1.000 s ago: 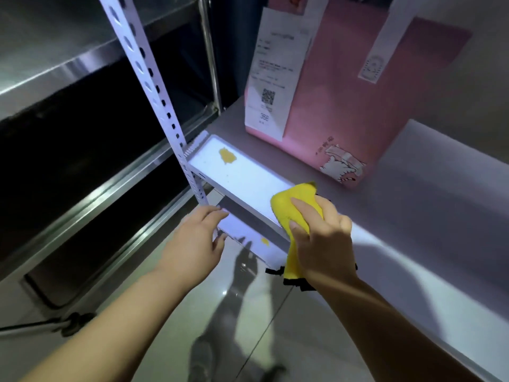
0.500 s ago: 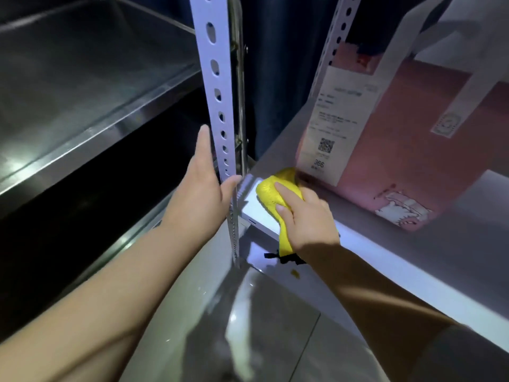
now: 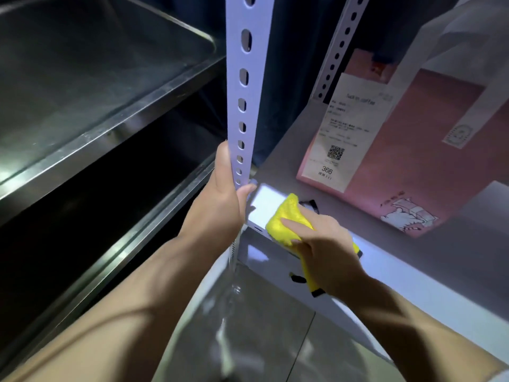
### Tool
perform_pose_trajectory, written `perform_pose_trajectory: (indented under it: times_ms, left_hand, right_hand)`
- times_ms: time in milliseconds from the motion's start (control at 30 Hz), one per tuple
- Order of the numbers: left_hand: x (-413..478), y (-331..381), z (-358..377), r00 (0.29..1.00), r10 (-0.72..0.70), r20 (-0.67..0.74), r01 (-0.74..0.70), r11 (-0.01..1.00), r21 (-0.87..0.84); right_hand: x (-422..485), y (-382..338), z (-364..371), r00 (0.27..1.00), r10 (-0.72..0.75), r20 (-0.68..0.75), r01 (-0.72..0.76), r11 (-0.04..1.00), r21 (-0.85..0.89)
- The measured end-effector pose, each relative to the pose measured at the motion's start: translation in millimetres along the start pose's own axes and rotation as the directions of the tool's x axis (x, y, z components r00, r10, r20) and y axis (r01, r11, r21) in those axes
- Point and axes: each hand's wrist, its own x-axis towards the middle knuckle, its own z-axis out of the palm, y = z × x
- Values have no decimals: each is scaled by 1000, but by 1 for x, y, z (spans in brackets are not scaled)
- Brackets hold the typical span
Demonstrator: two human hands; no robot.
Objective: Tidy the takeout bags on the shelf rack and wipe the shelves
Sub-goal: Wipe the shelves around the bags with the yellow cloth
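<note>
my left hand [image 3: 220, 197] grips one perforated upright [image 3: 243, 92], centre frame; my right hand [image 3: 325, 246] holds one yellow cloth [image 3: 287, 220] on the shelf [image 3: 418, 288] corner, near one pink takeout bag [image 3: 429, 166], upper right.

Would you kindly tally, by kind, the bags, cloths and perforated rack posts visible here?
Pink takeout bag: 1
Yellow cloth: 1
Perforated rack posts: 2
Total: 4
</note>
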Motion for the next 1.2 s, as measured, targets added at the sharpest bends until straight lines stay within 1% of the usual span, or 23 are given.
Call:
perform_pose_trajectory:
  times_ms: [67, 100, 167, 200, 267, 333, 400, 467, 500, 567, 633, 700, 800, 833, 867, 967, 1033, 1067, 1100, 1167, 1200]
  left_hand:
    - [-1, 1, 2, 1000, 3, -21, -3, 1000, 5]
    - [-2, 1, 3, 999, 1, -35, -1, 1000, -3]
    - [-3, 2, 5, 999, -6, -50, 5, 1000, -24]
    - [-4, 2, 6, 999, -3, -53, 2, 1000, -29]
    - [-5, 3, 7, 998, 14, -60, -16, 1000, -27]
    - [-5, 4, 7, 998, 14, -61, -15, 1000, -21]
    - [-6, 5, 6, 998, 10, -55, -12, 999, -32]
    - [-7, 6, 6, 999, 2, -44, -4, 999, -51]
    - [-7, 7, 6, 999, -4, -45, 1, 999, -54]
    - [-6, 6, 6, 999, 3, -53, -7, 998, -66]
    - [-9, 2, 8, 997, 10, -70, -18, 993, -118]
    - [-20, -4, 12, 992, -27, -120, 12, 993, -119]
    - [-41, -11, 24, 968, -115, -225, 118, 993, 2]
    - [-46, -12, 27, 969, -121, -214, 128, 992, 19]
    - [-50, -13, 31, 980, -94, -176, 102, 994, 36]
    - [-47, -4, 44, 997, 80, -20, -77, 989, 124]
    - [-35, 8, 56, 997, 62, 51, -68, 989, 128]
    - [-27, 14, 61, 997, 36, 72, -45, 992, 116]
    - [-18, 20, 66, 995, 51, 84, -60, 992, 108]
    - [-2, 30, 77, 986, 139, 90, -150, 980, 130]
    - [5, 33, 80, 985, 146, 88, -159, 975, 157]
  right_hand:
    - [2, 6, 3, 987, 152, -54, -142, 977, 156]
    - [9, 4, 6, 969, 236, -76, -217, 956, 197]
    - [30, -9, 10, 941, 332, -63, -317, 932, 173]
    - [40, -18, 11, 937, 341, -69, -326, 930, 168]
    - [50, -31, 14, 944, 314, -101, -290, 936, 200]
    - [43, -35, 13, 963, 255, -87, -227, 944, 241]
    - [23, -29, 8, 983, 129, -133, -102, 976, 192]
    - [1, -11, 7, 983, 72, -168, -49, 990, 136]
    - [-6, -1, 7, 986, 86, -142, -66, 988, 140]
    - [-14, 13, 8, 978, 187, -96, -166, 967, 194]
    - [-16, 17, 13, 958, 267, -103, -237, 943, 235]
    - [-16, 12, 14, 951, 279, -136, -239, 938, 251]
    - [-19, 11, 15, 946, 269, -180, -223, 944, 242]
    - [-19, 12, 14, 948, 266, -173, -221, 945, 243]
    - [-20, 14, 12, 953, 260, -156, -217, 944, 247]
    - [-26, 21, 8, 968, 222, -116, -188, 951, 247]
    - [-34, 29, 5, 974, 207, -94, -182, 957, 226]
    - [-38, 34, 4, 974, 207, -86, -185, 959, 213]
    - [-42, 39, 4, 974, 211, -80, -191, 960, 204]
    - [-51, 46, 2, 974, 217, -69, -200, 960, 194]
    - [-55, 49, 1, 974, 214, -75, -195, 960, 203]
